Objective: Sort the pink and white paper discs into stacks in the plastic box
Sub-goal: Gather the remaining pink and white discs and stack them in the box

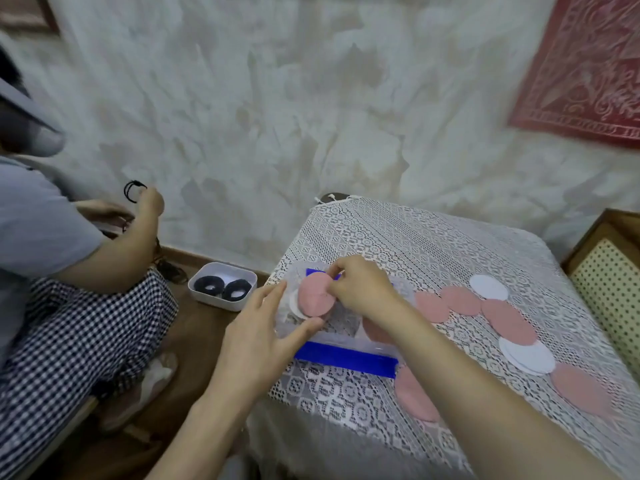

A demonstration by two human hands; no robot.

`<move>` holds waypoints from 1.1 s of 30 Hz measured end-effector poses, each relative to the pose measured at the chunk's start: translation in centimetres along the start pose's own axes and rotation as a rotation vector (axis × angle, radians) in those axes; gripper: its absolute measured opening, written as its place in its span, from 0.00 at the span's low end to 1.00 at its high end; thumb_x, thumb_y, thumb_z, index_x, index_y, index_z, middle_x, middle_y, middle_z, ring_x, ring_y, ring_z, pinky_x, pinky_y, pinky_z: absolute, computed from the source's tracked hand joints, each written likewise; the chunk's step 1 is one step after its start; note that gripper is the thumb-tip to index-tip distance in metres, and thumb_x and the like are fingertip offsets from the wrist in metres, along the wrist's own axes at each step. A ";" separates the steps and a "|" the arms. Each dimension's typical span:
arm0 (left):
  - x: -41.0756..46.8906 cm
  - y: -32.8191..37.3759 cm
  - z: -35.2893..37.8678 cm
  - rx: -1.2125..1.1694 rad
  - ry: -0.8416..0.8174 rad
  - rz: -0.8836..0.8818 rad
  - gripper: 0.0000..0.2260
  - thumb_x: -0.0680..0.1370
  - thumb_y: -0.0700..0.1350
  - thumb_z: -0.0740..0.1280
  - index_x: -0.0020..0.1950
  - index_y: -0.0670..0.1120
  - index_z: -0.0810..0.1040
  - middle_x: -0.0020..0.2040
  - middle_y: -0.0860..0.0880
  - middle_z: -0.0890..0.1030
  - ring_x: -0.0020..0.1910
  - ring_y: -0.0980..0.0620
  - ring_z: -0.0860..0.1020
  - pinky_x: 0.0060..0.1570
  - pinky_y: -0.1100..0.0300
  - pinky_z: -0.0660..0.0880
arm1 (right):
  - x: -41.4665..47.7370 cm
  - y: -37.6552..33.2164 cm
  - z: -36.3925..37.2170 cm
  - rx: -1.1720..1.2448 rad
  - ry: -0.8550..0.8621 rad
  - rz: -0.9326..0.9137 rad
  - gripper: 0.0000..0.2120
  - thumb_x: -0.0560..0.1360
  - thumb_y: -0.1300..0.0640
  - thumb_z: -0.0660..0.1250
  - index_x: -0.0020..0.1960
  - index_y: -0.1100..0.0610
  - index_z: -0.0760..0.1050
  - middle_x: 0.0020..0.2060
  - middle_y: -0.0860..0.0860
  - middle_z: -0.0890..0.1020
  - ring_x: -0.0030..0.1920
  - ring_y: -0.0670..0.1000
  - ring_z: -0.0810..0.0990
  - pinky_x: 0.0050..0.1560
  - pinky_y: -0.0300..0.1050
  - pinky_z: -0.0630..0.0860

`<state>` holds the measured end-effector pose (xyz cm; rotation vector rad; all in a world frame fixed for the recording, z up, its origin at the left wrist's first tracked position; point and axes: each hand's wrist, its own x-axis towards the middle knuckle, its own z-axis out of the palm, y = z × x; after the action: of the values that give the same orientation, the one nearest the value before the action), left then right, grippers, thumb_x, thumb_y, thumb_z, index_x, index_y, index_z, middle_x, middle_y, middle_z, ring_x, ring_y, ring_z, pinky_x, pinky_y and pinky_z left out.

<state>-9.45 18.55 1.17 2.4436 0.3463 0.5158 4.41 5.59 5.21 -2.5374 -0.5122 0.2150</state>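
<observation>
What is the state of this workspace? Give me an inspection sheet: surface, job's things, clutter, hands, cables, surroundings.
Surface: table under a white lace cloth.
Job's things: clear plastic box with blue edges at the table's left; pink disc over a white disc inside it; loose pink discs and loose white discs lie on the cloth to the right.
Clutter: white tray holding two black rings, on the floor.
Hands: left hand rests straight-fingered against the box; right hand pinches the pink disc.
Cables: nothing seen.
Surroundings: mottled wall; red hanging; wooden chair; second person seated at left.
</observation>
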 end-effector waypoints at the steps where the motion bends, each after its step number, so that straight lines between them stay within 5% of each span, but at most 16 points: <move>1: 0.1 -0.2 0.2 -0.009 0.003 0.001 0.41 0.71 0.73 0.62 0.79 0.53 0.62 0.76 0.57 0.65 0.72 0.57 0.66 0.64 0.56 0.69 | -0.2 -0.2 0.4 -0.070 0.019 -0.014 0.08 0.76 0.55 0.68 0.54 0.49 0.80 0.48 0.50 0.84 0.51 0.55 0.82 0.49 0.46 0.76; 10: -0.2 -0.9 -0.1 -0.101 -0.009 0.023 0.40 0.71 0.74 0.60 0.79 0.57 0.60 0.76 0.61 0.63 0.72 0.59 0.66 0.65 0.55 0.70 | -1.0 -0.1 1.0 -0.338 0.084 -0.142 0.04 0.78 0.52 0.63 0.52 0.50 0.73 0.46 0.51 0.83 0.48 0.57 0.81 0.46 0.50 0.77; 17: 0.0 -1.1 0.0 -0.120 -0.013 0.019 0.40 0.71 0.74 0.60 0.78 0.57 0.61 0.75 0.61 0.64 0.71 0.59 0.68 0.63 0.56 0.70 | -1.9 0.4 0.1 -0.406 -0.112 -0.196 0.22 0.75 0.38 0.68 0.66 0.44 0.75 0.57 0.45 0.84 0.60 0.51 0.80 0.65 0.54 0.66; 20: 0.0 -0.9 0.0 -0.131 -0.015 0.008 0.40 0.71 0.74 0.60 0.78 0.57 0.62 0.75 0.61 0.64 0.71 0.59 0.67 0.64 0.54 0.70 | -1.7 0.7 0.9 -0.405 -0.150 -0.209 0.27 0.73 0.37 0.71 0.68 0.44 0.72 0.57 0.45 0.84 0.60 0.52 0.79 0.65 0.55 0.66; 25: 0.2 -1.0 0.1 -0.143 0.007 0.000 0.37 0.71 0.70 0.66 0.77 0.57 0.64 0.73 0.61 0.66 0.71 0.61 0.67 0.62 0.59 0.69 | -1.1 0.6 1.5 -0.452 -0.067 -0.273 0.20 0.75 0.46 0.69 0.66 0.46 0.73 0.54 0.49 0.85 0.58 0.56 0.80 0.60 0.53 0.71; 33: 0.3 -1.0 0.1 -0.144 0.002 -0.007 0.37 0.71 0.71 0.66 0.77 0.59 0.63 0.74 0.60 0.67 0.71 0.59 0.67 0.64 0.55 0.71 | -0.7 1.0 1.7 -0.457 -0.012 -0.310 0.19 0.74 0.44 0.71 0.64 0.45 0.76 0.52 0.48 0.85 0.55 0.54 0.81 0.52 0.49 0.75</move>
<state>-9.24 19.40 0.57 2.3021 0.3082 0.5223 3.63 5.35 3.24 -2.8391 -1.0503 -0.0059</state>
